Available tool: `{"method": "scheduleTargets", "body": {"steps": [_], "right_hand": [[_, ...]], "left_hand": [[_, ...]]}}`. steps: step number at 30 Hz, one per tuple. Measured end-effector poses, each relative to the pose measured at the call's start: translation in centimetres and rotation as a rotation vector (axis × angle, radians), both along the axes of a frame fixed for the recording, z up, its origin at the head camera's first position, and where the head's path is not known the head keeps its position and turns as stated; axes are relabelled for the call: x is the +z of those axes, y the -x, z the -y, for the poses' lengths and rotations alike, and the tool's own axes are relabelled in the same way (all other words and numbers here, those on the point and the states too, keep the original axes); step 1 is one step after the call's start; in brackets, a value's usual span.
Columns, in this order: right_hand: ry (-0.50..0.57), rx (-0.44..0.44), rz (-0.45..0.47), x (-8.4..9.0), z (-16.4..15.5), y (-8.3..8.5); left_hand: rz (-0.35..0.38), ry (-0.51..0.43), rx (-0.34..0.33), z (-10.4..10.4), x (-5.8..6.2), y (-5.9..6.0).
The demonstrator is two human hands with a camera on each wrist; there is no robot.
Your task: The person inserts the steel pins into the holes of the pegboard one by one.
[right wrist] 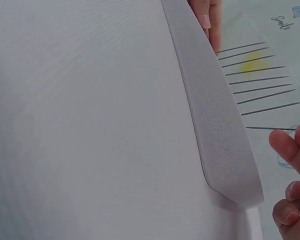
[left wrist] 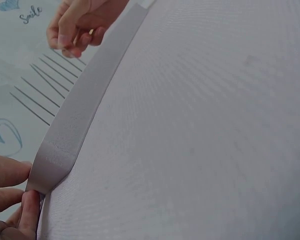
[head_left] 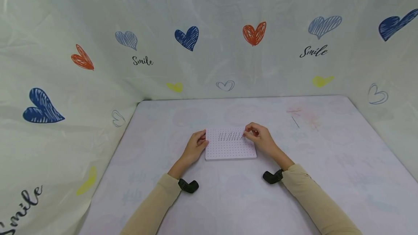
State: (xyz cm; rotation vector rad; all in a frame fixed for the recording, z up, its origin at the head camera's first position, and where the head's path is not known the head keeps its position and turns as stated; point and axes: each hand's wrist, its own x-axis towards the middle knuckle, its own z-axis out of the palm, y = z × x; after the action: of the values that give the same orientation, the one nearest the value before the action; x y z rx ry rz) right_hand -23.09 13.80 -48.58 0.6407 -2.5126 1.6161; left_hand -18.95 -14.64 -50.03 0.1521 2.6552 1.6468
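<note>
A white board dotted with small holes (head_left: pixel 231 151) lies on the table. Several thin dark needles (head_left: pixel 225 136) stand in a row across its upper part, and their tapered tips show in the right wrist view. My left hand (head_left: pixel 195 146) holds the board's left edge, with fingers bent against the side near the corner. At the right end of the row, my right hand (head_left: pixel 261 139) pinches one more needle (right wrist: pixel 270 128) between thumb and forefinger. Its lower end meets the board; whether it sits in a hole is hidden by the board's raised edge.
One loose dark needle (head_left: pixel 295 122) lies on the white table (head_left: pixel 222 198) at the far right. Beside it are faint reddish lines and a pinkish patch (head_left: pixel 308 115). A pale curtain with printed hearts (head_left: pixel 209 64) rises behind the table and along its sides.
</note>
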Motion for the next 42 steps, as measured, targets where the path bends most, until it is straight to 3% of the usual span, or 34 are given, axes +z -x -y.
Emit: {"method": "scheduleTargets", "body": {"steps": [36, 39, 42], "right_hand": [[-0.128, 0.06, -0.05, 0.2, 0.1, -0.1], [-0.133, 0.062, -0.055, 0.2, -0.1, -0.1], [-0.128, 0.053, -0.06, 0.1, -0.3, -0.1]], "left_hand": [[-0.043, -0.008, -0.02, 0.2, -0.2, 0.2], [-0.065, -0.035, -0.029, -0.3, 1.5, -0.6], [-0.073, -0.047, -0.026, -0.5, 1.8, -0.7]]}}
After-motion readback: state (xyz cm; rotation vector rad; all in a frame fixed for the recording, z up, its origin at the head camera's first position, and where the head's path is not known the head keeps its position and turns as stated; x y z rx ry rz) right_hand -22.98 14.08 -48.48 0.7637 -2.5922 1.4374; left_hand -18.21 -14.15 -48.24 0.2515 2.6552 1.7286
